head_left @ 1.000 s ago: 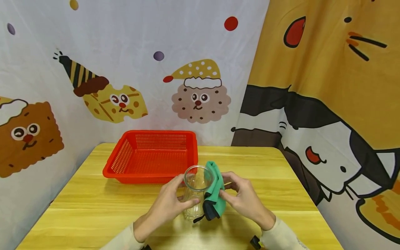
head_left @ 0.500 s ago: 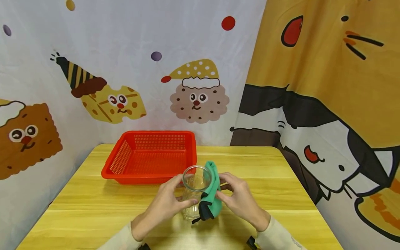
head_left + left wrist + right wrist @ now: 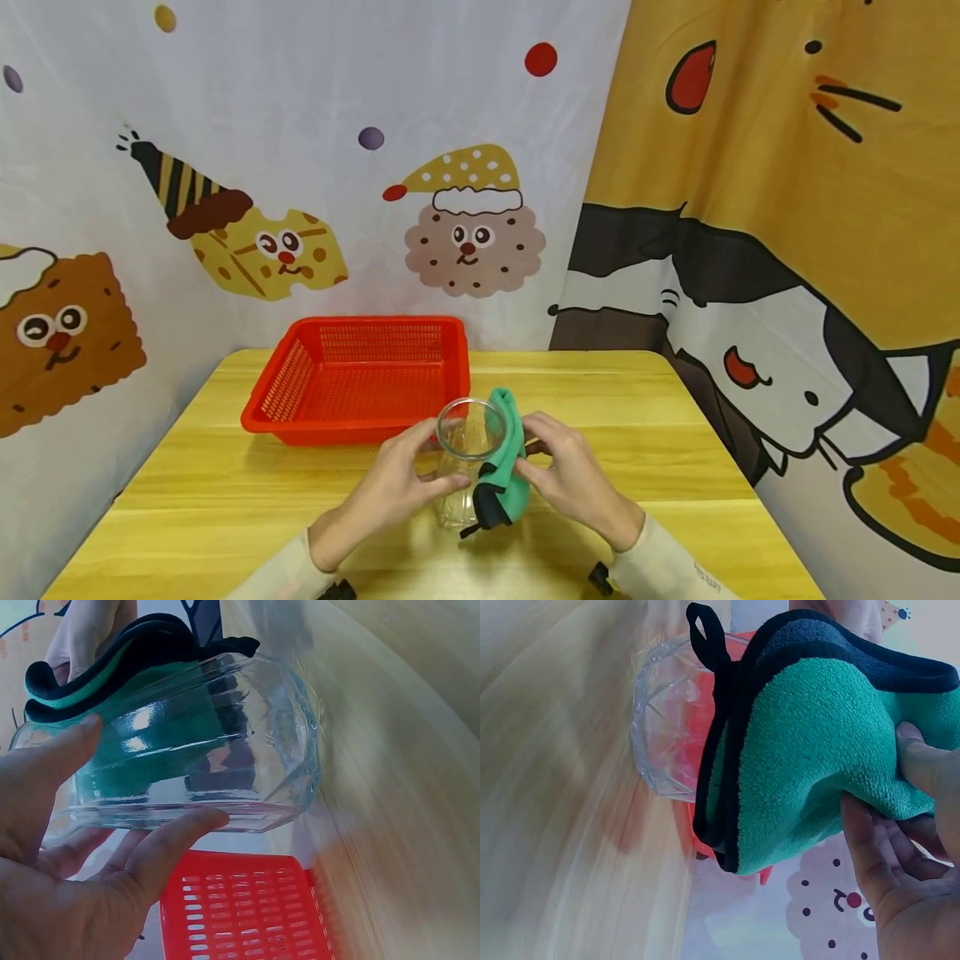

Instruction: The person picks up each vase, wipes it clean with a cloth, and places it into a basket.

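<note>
A clear glass jar (image 3: 453,510) with a round open rim and a faceted base stands nearly upright at the front middle of the table. My left hand (image 3: 390,490) grips its left side, thumb at the near face and fingers behind. In the left wrist view, the base of the jar (image 3: 259,761) is close over the wood. My right hand (image 3: 576,485) pinches a folded green towel (image 3: 513,493) against the jar's right side. Black trim and a hanging loop show on the towel (image 3: 810,742) in the right wrist view. Some right fingers are hidden behind the fabric.
A red plastic basket (image 3: 352,433) with slotted walls sits behind the jar, to the left. The light wood table (image 3: 637,417) ends at a curtain (image 3: 300,108) with cartoon prints, which hangs along the back and sides.
My right hand has shifted slightly left with the towel, whose lower end now overlaps more of the jar. My left hand keeps its grip. The head view has drifted a little.
</note>
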A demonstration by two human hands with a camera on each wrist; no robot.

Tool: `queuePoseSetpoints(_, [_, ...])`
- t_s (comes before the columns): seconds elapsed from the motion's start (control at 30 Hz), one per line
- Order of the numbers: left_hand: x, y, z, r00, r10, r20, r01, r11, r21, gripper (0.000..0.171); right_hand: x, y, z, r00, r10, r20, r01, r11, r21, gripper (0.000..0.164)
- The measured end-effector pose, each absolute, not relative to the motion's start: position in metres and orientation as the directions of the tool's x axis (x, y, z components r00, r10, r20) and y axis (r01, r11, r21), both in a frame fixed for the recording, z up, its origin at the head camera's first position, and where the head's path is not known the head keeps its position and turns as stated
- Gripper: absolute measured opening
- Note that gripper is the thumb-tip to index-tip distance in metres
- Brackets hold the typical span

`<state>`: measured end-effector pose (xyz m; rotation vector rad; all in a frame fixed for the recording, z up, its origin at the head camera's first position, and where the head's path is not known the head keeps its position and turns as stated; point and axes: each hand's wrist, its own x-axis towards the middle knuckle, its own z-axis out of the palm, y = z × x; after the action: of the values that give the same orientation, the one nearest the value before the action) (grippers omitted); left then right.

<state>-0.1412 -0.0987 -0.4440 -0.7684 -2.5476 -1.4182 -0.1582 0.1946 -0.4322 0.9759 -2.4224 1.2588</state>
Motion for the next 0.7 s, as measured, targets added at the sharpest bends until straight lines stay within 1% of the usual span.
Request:
queuePoseSetpoints(0.3, [-0.1442,-0.0999,-0.4434,-0.858,0.372,0.354,0.499,0.444,0.744,0.069,-0.1643,0.1932,-0.4294,-0.725,-0.491,0.483,-0.684,0.432,-0.587,0.038])
queuePoseSetpoints(0.53, [-0.1437,-0.0998,-0.4432,-0.858,0.377,0.349,0.498,0.442,0.746,0.069,-0.1653,0.1935,-0.4258,-0.728,-0.545,0.415,-0.676,0.471,-0.567,0.036])
queuePoseSetpoints(0.7, [-0.1426,-0.0999,-0.4444,-0.857,0.378,0.349,0.499,0.445,0.743,0.069,-0.1661,0.1938,-0.4256,-0.716,-0.579,0.390,-0.686,0.479,-0.548,0.033])
